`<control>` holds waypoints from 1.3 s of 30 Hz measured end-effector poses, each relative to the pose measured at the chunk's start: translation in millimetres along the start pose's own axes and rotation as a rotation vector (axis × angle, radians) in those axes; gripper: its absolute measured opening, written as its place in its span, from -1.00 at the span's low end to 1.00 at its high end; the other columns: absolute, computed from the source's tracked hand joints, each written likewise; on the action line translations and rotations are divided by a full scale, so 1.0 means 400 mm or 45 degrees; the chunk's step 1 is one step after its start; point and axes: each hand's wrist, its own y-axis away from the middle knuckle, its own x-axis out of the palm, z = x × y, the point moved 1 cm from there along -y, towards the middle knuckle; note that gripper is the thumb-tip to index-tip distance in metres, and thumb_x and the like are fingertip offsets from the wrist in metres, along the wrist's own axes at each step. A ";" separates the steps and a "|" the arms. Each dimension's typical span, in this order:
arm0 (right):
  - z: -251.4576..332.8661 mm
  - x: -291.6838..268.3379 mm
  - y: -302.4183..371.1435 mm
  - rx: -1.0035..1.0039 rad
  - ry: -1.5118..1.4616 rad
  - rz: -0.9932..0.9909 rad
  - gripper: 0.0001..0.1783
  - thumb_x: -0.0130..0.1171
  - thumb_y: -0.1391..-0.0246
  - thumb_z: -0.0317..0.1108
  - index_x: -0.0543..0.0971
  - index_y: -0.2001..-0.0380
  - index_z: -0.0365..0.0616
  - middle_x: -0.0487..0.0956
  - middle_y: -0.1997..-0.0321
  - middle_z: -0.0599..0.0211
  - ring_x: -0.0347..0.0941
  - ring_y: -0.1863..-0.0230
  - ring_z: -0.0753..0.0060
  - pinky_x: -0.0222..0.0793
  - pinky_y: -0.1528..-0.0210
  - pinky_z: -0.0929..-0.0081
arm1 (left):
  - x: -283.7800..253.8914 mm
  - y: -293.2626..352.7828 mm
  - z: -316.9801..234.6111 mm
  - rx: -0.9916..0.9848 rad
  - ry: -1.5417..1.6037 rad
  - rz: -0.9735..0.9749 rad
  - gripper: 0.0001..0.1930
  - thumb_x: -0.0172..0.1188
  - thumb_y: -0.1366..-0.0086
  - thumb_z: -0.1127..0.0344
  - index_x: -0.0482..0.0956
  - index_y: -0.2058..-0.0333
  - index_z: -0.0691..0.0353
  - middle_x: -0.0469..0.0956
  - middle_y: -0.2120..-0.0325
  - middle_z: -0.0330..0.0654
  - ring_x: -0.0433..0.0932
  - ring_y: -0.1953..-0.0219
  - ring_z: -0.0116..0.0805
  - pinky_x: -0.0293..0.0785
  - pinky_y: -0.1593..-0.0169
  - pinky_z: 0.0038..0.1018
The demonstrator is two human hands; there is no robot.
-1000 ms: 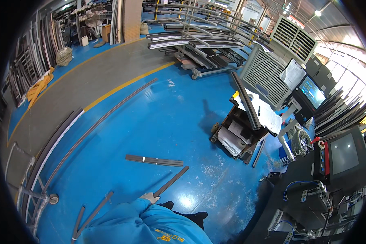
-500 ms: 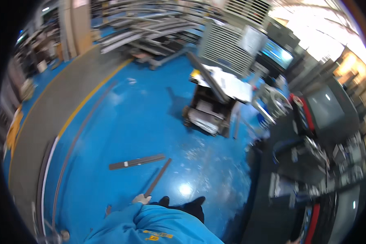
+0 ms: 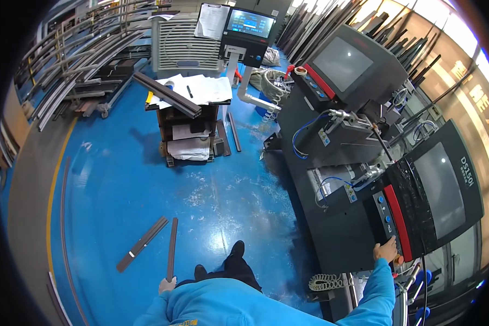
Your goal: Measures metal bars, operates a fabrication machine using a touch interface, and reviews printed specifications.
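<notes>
My left hand (image 3: 167, 284), low at the left of my body, is closed round the near end of a long, narrow dark brown profile bar (image 3: 172, 247). The bar points forward over the blue floor. Out to the right, my right hand (image 3: 386, 250) reaches to the button panel (image 3: 387, 217) of a large dark machine (image 3: 443, 190) with a red edge strip. A finger stretches onto the panel near its lower buttons, and the fingertip hides what it touches. An orange-red knob (image 3: 399, 259) sits just below that hand. I see nothing held in it.
Another profile piece (image 3: 142, 244) with a white mark lies on the floor to the left. Ahead stands a small cart (image 3: 163, 122) bearing papers and a profile. A screen (image 3: 250, 24) stands behind it. Racks of long profiles (image 3: 92, 60) are at far left. Coiled hose (image 3: 326, 282) hangs near my right arm.
My view has swung to the right, toward the machine. My right arm now shows, with its hand at the button panel. My left hand still holds the profile bar.
</notes>
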 end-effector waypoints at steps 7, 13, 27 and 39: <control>0.033 -0.056 -0.015 0.035 -0.049 0.159 -0.19 0.23 0.07 -0.20 0.30 -0.27 -0.30 0.48 -0.18 -0.09 0.48 -0.12 -0.07 0.39 -0.16 0.19 | 0.020 -0.008 0.016 -0.007 0.000 0.117 -0.43 0.19 -0.22 -0.20 0.66 0.13 0.24 0.67 0.20 0.00 0.61 0.14 0.06 0.52 0.05 -0.10; -0.041 0.033 -0.020 -0.140 -0.049 -0.015 -0.25 0.25 0.07 -0.20 0.36 -0.21 -0.28 0.56 -0.03 -0.07 0.57 0.05 -0.10 0.48 -0.01 0.14 | 0.008 -0.011 -0.003 -0.076 0.010 0.148 -0.36 0.15 -0.22 -0.27 0.62 0.01 0.20 0.64 0.08 0.01 0.58 0.05 0.10 0.50 0.01 -0.08; -0.177 0.382 -0.215 -0.226 -0.100 -0.179 -0.34 0.22 0.05 0.19 0.52 0.01 -0.07 0.63 0.16 0.09 0.59 0.13 -0.06 0.50 0.14 0.02 | 0.019 0.005 0.016 -0.199 -0.066 0.168 -0.33 0.09 -0.26 -0.31 0.55 -0.07 0.15 0.54 -0.08 -0.07 0.50 -0.11 0.00 0.41 -0.17 -0.16; -0.125 0.361 -0.093 -0.329 0.070 -0.586 -0.22 0.26 0.12 0.19 0.44 -0.09 -0.08 0.61 0.04 0.06 0.56 0.08 -0.07 0.45 0.05 -0.02 | -0.011 0.027 -0.004 -0.208 -0.090 0.110 -0.35 0.08 -0.25 -0.32 0.59 -0.05 0.11 0.59 -0.05 -0.09 0.53 -0.10 0.00 0.43 -0.17 -0.16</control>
